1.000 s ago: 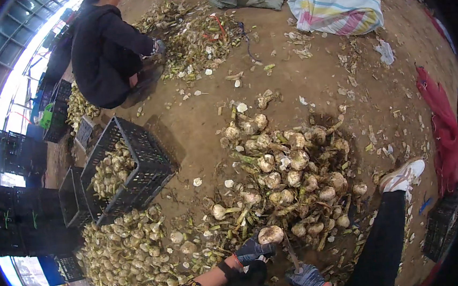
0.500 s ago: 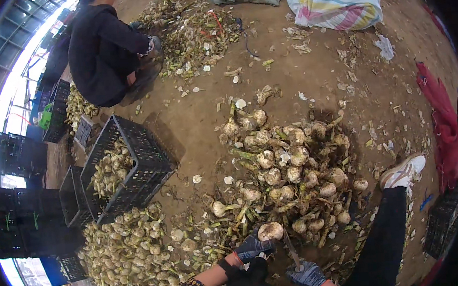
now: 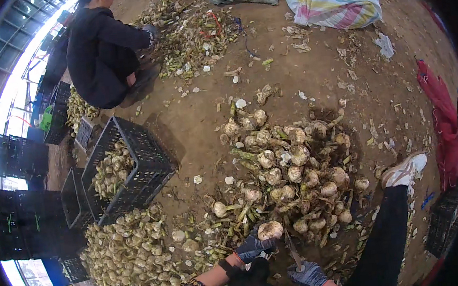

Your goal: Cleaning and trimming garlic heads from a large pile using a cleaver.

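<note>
Gloved in dark knit, my left hand (image 3: 254,246) is closed round a garlic bulb (image 3: 270,230), its pale cut-looking face turned up. Beside it, my right hand (image 3: 307,275), in a grey-blue glove, grips a knife (image 3: 293,252). The narrow blade points up and away, its tip close to the bulb's right side; whether they touch I cannot tell. Just beyond both hands spreads a heap of untrimmed garlic (image 3: 295,174) with stalks and dry leaves on it. Nearer on the left lies a large pile of trimmed garlic bulbs (image 3: 135,255).
A black plastic crate (image 3: 143,155) holding garlic stands left of the heap. Another person (image 3: 98,54) squats at the far left by a scrap pile (image 3: 194,41). A white striped sack (image 3: 333,1) lies at the back. My shoe (image 3: 403,171) borders the heap; red netting (image 3: 442,126) lies right.
My hands, the bulb and the knife stay almost in place. The squatting person's arm has shifted slightly over the scraps.
</note>
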{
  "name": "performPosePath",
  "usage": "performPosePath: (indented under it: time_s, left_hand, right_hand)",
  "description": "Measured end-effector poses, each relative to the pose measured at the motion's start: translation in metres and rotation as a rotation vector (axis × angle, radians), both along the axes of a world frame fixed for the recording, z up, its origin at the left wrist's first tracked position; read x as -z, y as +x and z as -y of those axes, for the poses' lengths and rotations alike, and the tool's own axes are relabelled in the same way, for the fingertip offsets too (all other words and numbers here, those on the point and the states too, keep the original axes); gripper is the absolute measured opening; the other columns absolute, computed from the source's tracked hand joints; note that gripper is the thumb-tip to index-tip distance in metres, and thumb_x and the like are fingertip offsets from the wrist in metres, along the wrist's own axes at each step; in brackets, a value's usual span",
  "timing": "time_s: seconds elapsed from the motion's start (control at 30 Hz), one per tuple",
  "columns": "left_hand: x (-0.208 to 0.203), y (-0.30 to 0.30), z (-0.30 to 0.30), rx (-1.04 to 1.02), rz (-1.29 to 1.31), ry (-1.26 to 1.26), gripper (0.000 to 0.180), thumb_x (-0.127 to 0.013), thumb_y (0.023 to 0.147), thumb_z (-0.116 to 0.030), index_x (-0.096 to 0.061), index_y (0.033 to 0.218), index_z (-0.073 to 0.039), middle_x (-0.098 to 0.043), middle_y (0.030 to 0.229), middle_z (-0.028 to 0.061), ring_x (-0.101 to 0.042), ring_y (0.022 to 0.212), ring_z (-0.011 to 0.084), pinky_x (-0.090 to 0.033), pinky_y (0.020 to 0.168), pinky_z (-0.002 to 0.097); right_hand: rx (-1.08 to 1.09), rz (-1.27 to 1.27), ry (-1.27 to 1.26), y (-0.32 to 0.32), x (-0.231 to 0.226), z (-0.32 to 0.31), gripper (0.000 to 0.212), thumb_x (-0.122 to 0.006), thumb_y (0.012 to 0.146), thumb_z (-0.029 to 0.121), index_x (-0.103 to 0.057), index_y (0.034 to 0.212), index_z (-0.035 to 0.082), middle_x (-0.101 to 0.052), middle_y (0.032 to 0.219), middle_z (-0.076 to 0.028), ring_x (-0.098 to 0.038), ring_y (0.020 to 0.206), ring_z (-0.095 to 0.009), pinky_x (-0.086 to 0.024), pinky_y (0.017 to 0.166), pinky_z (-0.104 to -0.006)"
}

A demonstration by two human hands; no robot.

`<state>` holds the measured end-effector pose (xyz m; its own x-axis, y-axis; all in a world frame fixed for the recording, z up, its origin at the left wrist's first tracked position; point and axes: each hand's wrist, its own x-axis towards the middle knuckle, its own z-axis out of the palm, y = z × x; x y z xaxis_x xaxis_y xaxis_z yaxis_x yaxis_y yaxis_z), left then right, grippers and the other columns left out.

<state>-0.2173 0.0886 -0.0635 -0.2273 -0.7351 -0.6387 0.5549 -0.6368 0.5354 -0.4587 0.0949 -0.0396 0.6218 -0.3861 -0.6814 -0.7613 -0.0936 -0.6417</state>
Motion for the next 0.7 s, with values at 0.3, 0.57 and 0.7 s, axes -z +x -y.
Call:
performPosePath:
  time_s: [0.3,0.57,0.7]
  left_hand:
    - [-0.015,-0.002,0.005,-0.020,0.082,-0.140,0.068,-0.068,0.072,-0.025,-0.029,0.124,-0.004,-0.047,0.115,0.0048,-0.047,0.101,0.0144,-0.041,0.083,0.0278]
    - [0.003,-0.002,0.001,0.106,0.078,-0.070,0.063,-0.067,0.073,-0.026,-0.034,0.123,-0.007,-0.050,0.111,0.0021,-0.050,0.092,0.0103,-0.046,0.069,0.0261]
    - [0.008,0.002,-0.005,0.192,0.167,-0.005,0.060,-0.066,0.074,-0.028,-0.036,0.121,-0.007,-0.051,0.107,0.0011,-0.051,0.088,0.0099,-0.046,0.068,0.0256]
  right_hand:
    - [0.126,0.019,0.025,0.007,-0.011,0.006,0.030,-0.055,0.074,0.036,-0.062,0.082,0.008,-0.061,0.073,-0.012,-0.057,0.071,-0.030,-0.046,0.065,-0.0375]
    - [0.147,-0.003,-0.038,-0.002,0.006,-0.007,0.030,-0.056,0.073,0.035,-0.063,0.082,0.007,-0.061,0.074,-0.012,-0.058,0.073,-0.029,-0.046,0.066,-0.0371]
    - [0.079,-0.070,0.082,0.006,-0.005,0.004,0.031,-0.056,0.073,0.035,-0.062,0.083,0.006,-0.061,0.077,-0.013,-0.057,0.074,-0.030,-0.046,0.068,-0.0368]
